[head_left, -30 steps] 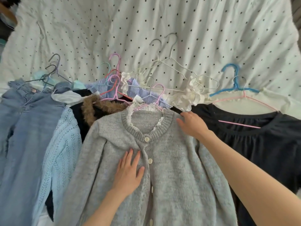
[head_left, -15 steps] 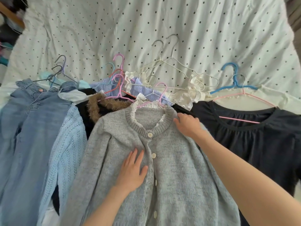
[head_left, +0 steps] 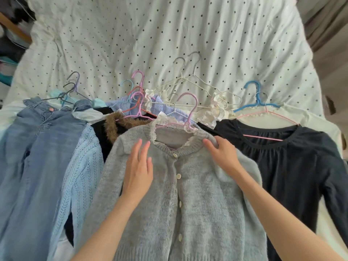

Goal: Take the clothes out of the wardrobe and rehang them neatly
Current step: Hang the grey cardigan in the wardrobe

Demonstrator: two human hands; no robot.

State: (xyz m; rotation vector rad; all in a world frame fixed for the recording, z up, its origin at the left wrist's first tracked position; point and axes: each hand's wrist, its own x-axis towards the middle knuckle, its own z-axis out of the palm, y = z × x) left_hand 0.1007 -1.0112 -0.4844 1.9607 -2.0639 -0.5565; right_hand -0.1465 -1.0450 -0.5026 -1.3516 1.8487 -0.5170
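Dotted bedding (head_left: pixel 169 34) is carrying the grey cardigan (head_left: pixel 188 194), lying lengthwise toward the person; right hand (head_left: pixel 223 157) fingers are pinching its collar, left hand (head_left: pixel 138 170) is resting flat, fingers spread.

Grey buttoned cardigan (head_left: pixel 188 194) on pink hanger (head_left: pixel 190 110), flat

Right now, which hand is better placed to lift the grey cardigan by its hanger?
Right. The right hand already grips the grey cardigan at the collar, just below the pink hanger. The left hand lies flat lower on the chest, further from it.
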